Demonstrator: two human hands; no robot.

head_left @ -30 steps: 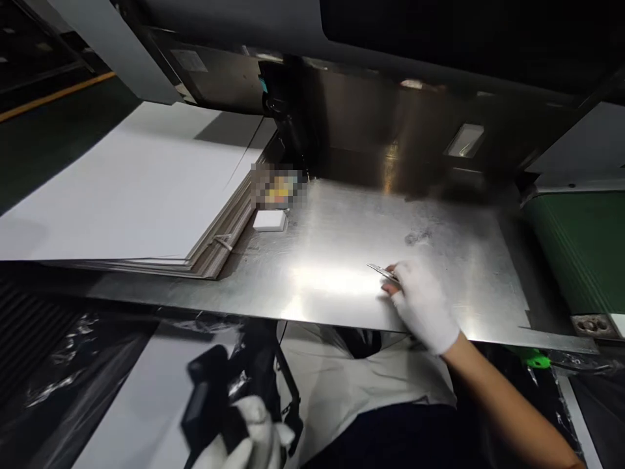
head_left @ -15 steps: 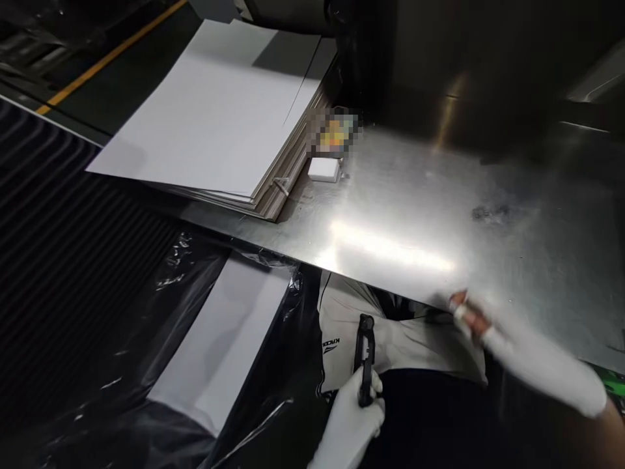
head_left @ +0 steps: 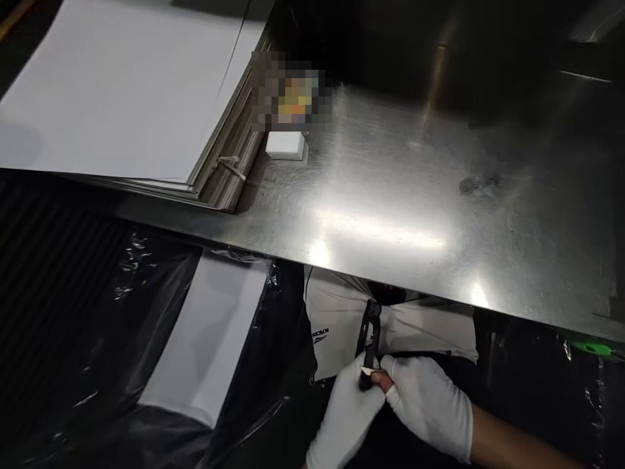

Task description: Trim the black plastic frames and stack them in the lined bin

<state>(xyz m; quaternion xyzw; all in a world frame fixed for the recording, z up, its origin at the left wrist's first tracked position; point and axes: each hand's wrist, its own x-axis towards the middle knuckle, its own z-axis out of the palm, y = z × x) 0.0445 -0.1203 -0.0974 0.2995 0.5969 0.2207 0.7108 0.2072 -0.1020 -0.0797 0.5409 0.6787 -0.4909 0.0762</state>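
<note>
Both my hands wear white gloves and meet below the front edge of the steel table (head_left: pixel 390 215). My left hand (head_left: pixel 346 417) is closed round the lower end of a slim black tool (head_left: pixel 368 335) that stands upright. My right hand (head_left: pixel 424 404) pinches a small thin piece at the tool's lower end, fingertips touching my left hand. What that piece is I cannot make out.
A thick stack of white sheets (head_left: pixel 127 98) lies on the table's left. A small white block (head_left: pixel 286 144) sits beside it. Below left, a white sheet stack wrapped in black plastic film (head_left: pixel 205 332) stands close to my lap.
My right hand left the table top and came down to the black tool in my left hand. The view tilted downward and shifted.
</note>
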